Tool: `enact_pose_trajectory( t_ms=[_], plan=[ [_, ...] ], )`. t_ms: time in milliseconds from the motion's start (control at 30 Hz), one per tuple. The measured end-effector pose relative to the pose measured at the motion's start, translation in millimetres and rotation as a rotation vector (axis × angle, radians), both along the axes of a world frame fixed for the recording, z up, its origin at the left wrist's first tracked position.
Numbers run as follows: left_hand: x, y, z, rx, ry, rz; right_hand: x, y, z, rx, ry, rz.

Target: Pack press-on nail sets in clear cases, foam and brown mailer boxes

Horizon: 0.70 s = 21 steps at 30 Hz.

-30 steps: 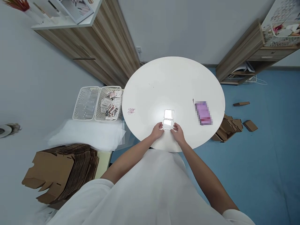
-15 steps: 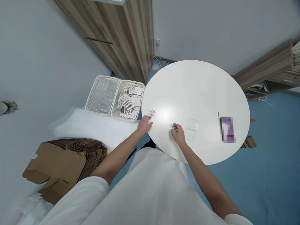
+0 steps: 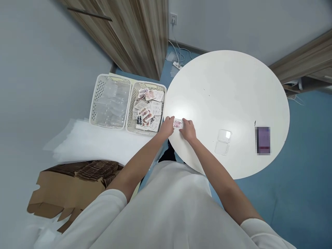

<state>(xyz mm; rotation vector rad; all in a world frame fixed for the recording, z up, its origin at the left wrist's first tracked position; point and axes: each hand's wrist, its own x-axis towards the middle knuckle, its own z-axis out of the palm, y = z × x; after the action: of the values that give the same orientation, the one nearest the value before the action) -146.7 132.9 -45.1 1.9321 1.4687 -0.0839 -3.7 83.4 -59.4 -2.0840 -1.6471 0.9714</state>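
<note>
A small pale card with rows of pink and purplish rounded pieces (image 3: 177, 123) is at the left side of the round white table (image 3: 233, 90). My left hand (image 3: 166, 128) grips its left edge, fingers closed. On the opposite edge, my right hand (image 3: 188, 130) pinches the card between thumb and fingers. What exactly the pieces are is too small to tell. To the right of my hands, a clear plastic hinged case (image 3: 222, 148) lies unfolded on the tabletop.
Left of the table stand two white baskets, one with clear plastic cases (image 3: 110, 103), the other with many printed cards (image 3: 155, 108). White sheeting (image 3: 90, 143) and stacked flat cardboard (image 3: 67, 190) lie nearer me. A blurred purple object (image 3: 263, 140) rests at the table's right.
My right hand has moved left to the card and closed on its right edge. My left hand now grips the card's left edge. The camera view has shifted.
</note>
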Motion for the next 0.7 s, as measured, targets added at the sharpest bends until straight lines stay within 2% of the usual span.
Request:
enact_pose_trajectory(
  t_ms=[200, 433, 567, 700],
  plan=[
    [-3.9, -4.4, -3.7, 0.053, -0.09, 0.023, -2.1, 0.7, -1.8, -0.01, -0.035, -0.034],
    [-1.7, -20.1, 4.2, 0.11, -0.106, 0.057, 0.3, -5.9, 0.9, 0.014, 0.087, -0.011],
    [1.6, -31.0, 8.9, 0.083, -0.163, 0.057, 13.1, -16.0, 4.3, 0.04, 0.195, -0.003],
    [14.8, -48.0, 14.5, 0.104, -0.213, 0.01, 37.8, -37.4, 14.7, 0.073, 0.252, 0.044]
  ],
)
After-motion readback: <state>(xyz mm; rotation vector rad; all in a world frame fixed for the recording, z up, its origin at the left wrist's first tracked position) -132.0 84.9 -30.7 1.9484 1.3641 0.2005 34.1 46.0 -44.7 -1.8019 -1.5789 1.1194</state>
